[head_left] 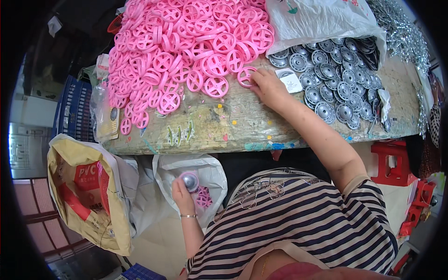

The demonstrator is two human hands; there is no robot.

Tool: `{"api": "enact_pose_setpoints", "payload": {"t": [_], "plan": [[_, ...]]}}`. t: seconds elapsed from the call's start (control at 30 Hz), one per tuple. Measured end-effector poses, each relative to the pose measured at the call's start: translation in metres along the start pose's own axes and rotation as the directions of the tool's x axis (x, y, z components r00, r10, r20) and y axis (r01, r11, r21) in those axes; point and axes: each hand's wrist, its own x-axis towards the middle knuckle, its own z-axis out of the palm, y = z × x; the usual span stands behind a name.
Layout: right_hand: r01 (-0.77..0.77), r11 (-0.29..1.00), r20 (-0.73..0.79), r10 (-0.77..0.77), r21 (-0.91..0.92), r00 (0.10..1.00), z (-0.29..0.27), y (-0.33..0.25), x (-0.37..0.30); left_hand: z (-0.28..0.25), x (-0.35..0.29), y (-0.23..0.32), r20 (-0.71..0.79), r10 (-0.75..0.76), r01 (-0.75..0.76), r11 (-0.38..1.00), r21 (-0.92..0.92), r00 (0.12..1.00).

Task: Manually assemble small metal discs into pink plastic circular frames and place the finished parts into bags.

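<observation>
My left hand (182, 195) is closed round a pink wheel with a shiny silver domed disc (190, 181) set in it. It is over the mouth of a white sack (215, 164), where several pink wheels (203, 198) lie inside. On the table, my right hand (270, 88) pinches the rim of a pink plastic wheel with cross spokes (240, 76), at the front of a big heap of such wheels (158, 60). Right of that hand is a pile of round silver-grey discs (344, 89), partly spilling from a white plastic bag (322, 25).
A small white paper label (290, 81) lies between heap and discs. Green leaf-like stickers (179, 133) lie near the table's front edge (205, 148). A yellow paper sack (122, 224) stands at left, a red stool (392, 163) at right. Silver tinsel (403, 35) hangs far right.
</observation>
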Motion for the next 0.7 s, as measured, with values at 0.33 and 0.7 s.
{"api": "enact_pose_setpoints", "payload": {"t": [0.33,0.7], "plan": [[-0.596,0.514,0.55,0.26,0.617,0.794,-0.074,-0.056,-0.022,0.093,0.026,0.103,0.032,0.15,-0.132,0.936,-0.326,0.988],[-0.191,0.972,-0.203,0.161,-0.139,0.966,-0.081,0.081,-0.021,0.211,0.045,0.176,0.652,0.142,0.372,0.724,-0.581,0.744]]}}
